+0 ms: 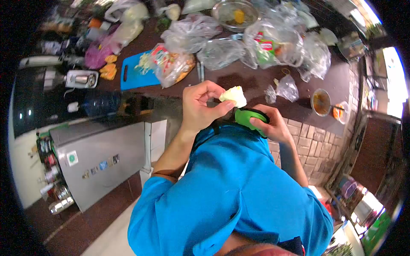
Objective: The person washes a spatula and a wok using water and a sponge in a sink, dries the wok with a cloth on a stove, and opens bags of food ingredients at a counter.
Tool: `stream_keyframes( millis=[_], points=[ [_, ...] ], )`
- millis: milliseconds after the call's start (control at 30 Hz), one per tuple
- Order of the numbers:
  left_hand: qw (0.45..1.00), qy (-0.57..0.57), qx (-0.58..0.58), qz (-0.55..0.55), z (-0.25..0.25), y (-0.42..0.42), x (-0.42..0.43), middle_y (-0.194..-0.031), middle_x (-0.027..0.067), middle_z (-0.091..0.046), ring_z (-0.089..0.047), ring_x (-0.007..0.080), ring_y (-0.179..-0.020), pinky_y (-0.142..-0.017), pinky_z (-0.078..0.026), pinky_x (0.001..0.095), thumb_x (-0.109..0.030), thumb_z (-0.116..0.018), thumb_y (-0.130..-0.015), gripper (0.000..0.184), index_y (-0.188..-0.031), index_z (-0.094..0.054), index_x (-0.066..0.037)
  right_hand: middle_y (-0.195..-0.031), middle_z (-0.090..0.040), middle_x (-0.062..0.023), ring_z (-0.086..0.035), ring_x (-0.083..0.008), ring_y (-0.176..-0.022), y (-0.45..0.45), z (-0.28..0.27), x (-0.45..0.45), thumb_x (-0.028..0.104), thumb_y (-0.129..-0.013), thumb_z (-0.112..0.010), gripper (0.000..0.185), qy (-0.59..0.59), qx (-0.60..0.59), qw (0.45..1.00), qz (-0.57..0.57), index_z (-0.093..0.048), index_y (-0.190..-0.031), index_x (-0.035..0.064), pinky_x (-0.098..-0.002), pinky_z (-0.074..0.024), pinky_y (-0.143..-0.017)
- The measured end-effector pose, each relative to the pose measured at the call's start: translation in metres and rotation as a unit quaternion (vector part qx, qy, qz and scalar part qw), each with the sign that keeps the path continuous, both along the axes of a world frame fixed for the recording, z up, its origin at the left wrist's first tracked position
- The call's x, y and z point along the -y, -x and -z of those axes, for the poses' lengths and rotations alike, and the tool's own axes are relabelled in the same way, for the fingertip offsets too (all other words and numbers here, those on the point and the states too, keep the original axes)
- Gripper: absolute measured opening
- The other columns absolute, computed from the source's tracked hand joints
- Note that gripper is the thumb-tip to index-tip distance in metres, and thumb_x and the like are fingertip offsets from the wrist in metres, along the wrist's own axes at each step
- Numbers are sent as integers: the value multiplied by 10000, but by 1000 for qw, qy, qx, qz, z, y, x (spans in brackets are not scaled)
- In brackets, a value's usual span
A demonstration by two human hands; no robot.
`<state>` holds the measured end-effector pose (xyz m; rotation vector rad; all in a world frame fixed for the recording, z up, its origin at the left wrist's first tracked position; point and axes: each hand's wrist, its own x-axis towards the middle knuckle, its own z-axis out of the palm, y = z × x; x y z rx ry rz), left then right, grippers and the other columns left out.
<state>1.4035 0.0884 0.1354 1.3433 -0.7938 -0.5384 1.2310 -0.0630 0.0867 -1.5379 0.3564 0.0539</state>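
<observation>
In the middle of the view, my left hand (pixel 201 106) pinches a pale, whitish crumpled piece (pixel 234 96) between thumb and fingers. Just right of it and slightly lower, my right hand (pixel 272 123) is wrapped round a green object with a black edge (pixel 247 117), close to my waist. What the green object is cannot be made out. The pale piece is just above the green object. Both hands are in front of the dark counter's near edge.
On the dark counter (pixel 230 80) lie a blue cutting board (pixel 132 72), a filled plastic bag (pixel 171 66), several clear bags (pixel 220 53), a metal bowl (pixel 218 17), and a cup of brownish liquid (pixel 320 102). A grey refrigerator (pixel 102 158) stands at the lower left.
</observation>
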Motion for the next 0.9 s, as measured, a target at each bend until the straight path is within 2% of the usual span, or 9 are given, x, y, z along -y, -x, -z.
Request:
stream_keyframes(
  millis=[233, 300, 367, 433, 533, 633, 700, 767, 900],
  points=[
    [978, 82, -156, -113, 9, -47, -71, -978, 88, -517, -595, 118, -810, -637, -534, 216, 71, -695, -720, 173, -758, -536, 14, -837, -623, -82, -558, -130, -774, -76, -26, -21, 159, -785, -652, 258, 8, 23, 996, -83, -613, -951, -34, -282, -460, -706],
    [983, 33, -66, -168, 24, -81, -101, -1062, 110, -505, -584, 115, -807, -608, -536, 217, 64, -690, -724, 175, -739, -519, 26, -860, -633, -99, -573, -138, -801, -98, -33, -33, 155, -790, -649, 266, 53, 14, 994, -97, -612, -969, -39, -282, -468, -734],
    [961, -50, 85, -257, 43, -116, -129, -1063, 135, -535, -622, 187, -791, -583, -577, 281, 54, -659, -748, 166, -745, -503, -1, -879, -638, -112, -576, -139, -828, -112, -30, -44, 154, -792, -655, 274, 55, -18, 994, -96, -612, -981, -39, -282, -469, -758],
    [947, -115, 52, -297, 73, -159, -164, -960, 106, -634, -594, 93, -784, -600, -493, 206, 49, -683, -726, 164, -759, -528, 11, -881, -639, -107, -573, -133, -826, -126, -16, -56, 141, -794, -659, 269, 60, -11, 997, -37, -610, -987, -39, -281, -473, -747],
    [918, -164, 125, -338, 106, -228, -202, -939, 139, -668, -628, 117, -798, -666, -517, 265, 0, -679, -734, 162, -794, -529, 7, -892, -640, -96, -578, -141, -820, -155, -25, -79, 126, -805, -652, 252, 75, -36, 997, -3, -604, -993, -36, -281, -473, -748],
    [889, -251, 209, -320, 126, -291, -229, -905, 130, -661, -647, 187, -693, -592, -515, 297, -48, -686, -740, 178, -807, -524, -14, -890, -639, -91, -582, -142, -816, -170, -17, -92, 135, -817, -645, 258, 112, -62, 990, 56, -598, -1010, -29, -286, -471, -756],
    [886, -237, 244, -316, 139, -331, -235, -901, 125, -630, -631, 260, -743, -602, -506, 346, -49, -684, -734, 191, -809, -509, -30, -879, -638, -89, -578, -132, -809, -183, -29, -103, 142, -821, -644, 264, 215, -102, 970, 44, -593, -1019, -26, -282, -470, -745],
    [818, -235, 423, -311, 151, -362, -243, -940, 121, -595, -603, 299, -847, -679, -500, 377, -32, -667, -729, 191, -821, -501, -48, -872, -637, -80, -570, -123, -805, -186, -31, -113, 146, -825, -638, 265, 204, -120, 968, 84, -593, -1020, -28, -269, -465, -737],
    [841, -248, 402, -265, 185, -405, -243, -995, 122, -570, -577, 339, -880, -755, -478, 408, -63, -669, -733, 203, -844, -499, -56, -870, -625, -46, -545, -107, -800, -190, -53, -133, 153, -831, -632, 267, 204, -108, 958, 168, -597, -1027, -25, -260, -455, -735]
  ],
)
